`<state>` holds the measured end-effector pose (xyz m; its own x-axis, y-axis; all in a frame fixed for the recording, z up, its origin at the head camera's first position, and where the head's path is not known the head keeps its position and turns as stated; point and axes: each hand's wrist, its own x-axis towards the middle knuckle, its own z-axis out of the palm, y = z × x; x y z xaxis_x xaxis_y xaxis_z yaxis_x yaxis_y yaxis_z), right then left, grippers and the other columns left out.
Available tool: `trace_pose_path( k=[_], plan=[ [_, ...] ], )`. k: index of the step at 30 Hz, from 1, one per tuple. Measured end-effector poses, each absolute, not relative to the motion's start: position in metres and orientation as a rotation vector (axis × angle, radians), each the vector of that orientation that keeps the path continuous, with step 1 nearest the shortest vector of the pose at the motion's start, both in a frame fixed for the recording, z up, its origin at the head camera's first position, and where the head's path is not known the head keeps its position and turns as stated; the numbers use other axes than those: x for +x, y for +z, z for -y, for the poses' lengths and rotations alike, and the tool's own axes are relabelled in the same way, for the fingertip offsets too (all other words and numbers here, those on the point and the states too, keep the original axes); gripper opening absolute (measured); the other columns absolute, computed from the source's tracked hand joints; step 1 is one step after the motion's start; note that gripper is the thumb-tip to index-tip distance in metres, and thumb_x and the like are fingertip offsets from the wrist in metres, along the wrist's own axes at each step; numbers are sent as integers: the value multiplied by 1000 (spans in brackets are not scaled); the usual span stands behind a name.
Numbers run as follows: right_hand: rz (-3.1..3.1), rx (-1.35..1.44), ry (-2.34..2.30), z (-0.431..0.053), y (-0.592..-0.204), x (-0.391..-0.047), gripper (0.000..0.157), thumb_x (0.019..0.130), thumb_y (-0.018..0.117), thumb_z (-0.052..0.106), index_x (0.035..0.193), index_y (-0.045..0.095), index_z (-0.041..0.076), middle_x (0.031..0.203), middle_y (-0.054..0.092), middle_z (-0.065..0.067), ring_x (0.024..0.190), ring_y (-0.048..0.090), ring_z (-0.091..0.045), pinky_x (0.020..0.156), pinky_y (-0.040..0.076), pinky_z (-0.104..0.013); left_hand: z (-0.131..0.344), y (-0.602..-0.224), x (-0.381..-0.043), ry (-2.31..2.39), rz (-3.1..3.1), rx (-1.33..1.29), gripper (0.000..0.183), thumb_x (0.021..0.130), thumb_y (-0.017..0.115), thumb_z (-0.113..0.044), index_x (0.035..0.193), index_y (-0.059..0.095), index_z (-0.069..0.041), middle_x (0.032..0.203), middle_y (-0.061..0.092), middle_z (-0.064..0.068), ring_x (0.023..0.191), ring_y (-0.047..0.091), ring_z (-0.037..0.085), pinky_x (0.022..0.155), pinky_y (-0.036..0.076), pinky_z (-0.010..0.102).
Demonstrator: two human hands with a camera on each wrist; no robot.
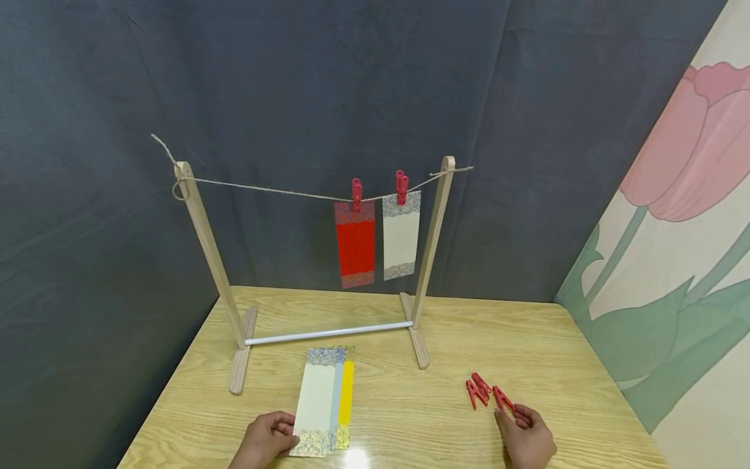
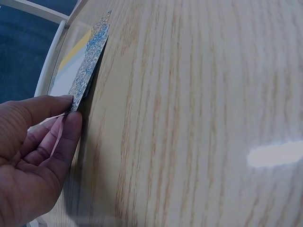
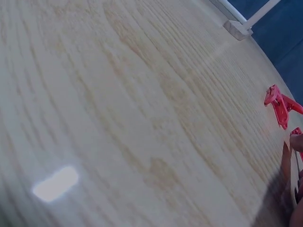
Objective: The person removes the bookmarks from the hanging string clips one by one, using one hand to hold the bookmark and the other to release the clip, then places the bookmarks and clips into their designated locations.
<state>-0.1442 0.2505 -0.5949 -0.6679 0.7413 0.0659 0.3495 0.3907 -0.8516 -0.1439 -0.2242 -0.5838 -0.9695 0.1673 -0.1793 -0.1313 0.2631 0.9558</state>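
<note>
My left hand (image 1: 266, 440) pinches the lower left corner of a white card (image 1: 313, 398) with patterned ends, thumb on top in the left wrist view. Beneath it, a light blue card (image 1: 336, 397) and a yellow card (image 1: 346, 394) show as strips along its right side. At the right, my right hand (image 1: 527, 436) pinches the handle ends of a red clothespin (image 1: 503, 398) between thumb and fingers, low over the table. Beside that clothespin lie two more red clothespins (image 1: 477, 391). In the right wrist view, only a sliver of the right hand (image 3: 297, 142) shows.
A wooden stand (image 1: 205, 247) with a string (image 1: 263, 189) stands behind the cards. From the string hang a red card (image 1: 356, 251) and another white card (image 1: 401, 238), each held by a red clothespin. A dark curtain (image 1: 328, 98) backs the wooden table (image 1: 422, 417).
</note>
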Motion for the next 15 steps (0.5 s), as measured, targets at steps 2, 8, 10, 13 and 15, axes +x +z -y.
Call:
trace_pose_path(
  k=[2, 8, 10, 13, 15],
  plan=[
    [2224, -932, 1189, -251, -594, -144, 38, 76, 83, 15, 103, 66, -6, 89, 67, -18, 67, 52, -8, 51, 36, -8, 224, -583, -144, 1768, -2282, 27, 32, 78, 74, 5, 104, 59, 18, 76, 58, 2, 68, 60, 17, 57, 55, 28],
    [2279, -915, 1179, -251, -591, -144, 38, 77, 81, 15, 102, 65, -8, 87, 65, -17, 74, 55, -21, 53, 36, -12, 224, -584, -143, 1761, -2276, 9, 32, 78, 74, 5, 104, 60, 17, 77, 58, 3, 67, 59, 17, 57, 55, 28],
    [2300, -906, 1169, -251, -591, -144, 37, 77, 80, 15, 101, 64, -8, 86, 64, -17, 76, 55, -24, 54, 37, -16, 224, -584, -143, 1765, -2270, 1, 32, 78, 74, 5, 104, 60, 17, 77, 58, 3, 67, 59, 17, 57, 55, 28],
    [2318, -898, 1144, -251, -590, -144, 36, 77, 80, 15, 100, 64, -9, 85, 64, -17, 76, 56, -27, 57, 40, -22, 224, -585, -143, 1775, -2269, -9, 32, 77, 75, 6, 104, 60, 16, 77, 57, 3, 66, 59, 17, 56, 56, 29],
    [2325, -902, 1142, -251, -590, -144, 36, 76, 80, 14, 99, 64, -9, 85, 64, -17, 77, 56, -28, 60, 42, -26, 224, -585, -143, 1777, -2272, -8, 32, 77, 75, 6, 103, 60, 16, 77, 57, 3, 66, 58, 17, 56, 56, 29]
  ],
)
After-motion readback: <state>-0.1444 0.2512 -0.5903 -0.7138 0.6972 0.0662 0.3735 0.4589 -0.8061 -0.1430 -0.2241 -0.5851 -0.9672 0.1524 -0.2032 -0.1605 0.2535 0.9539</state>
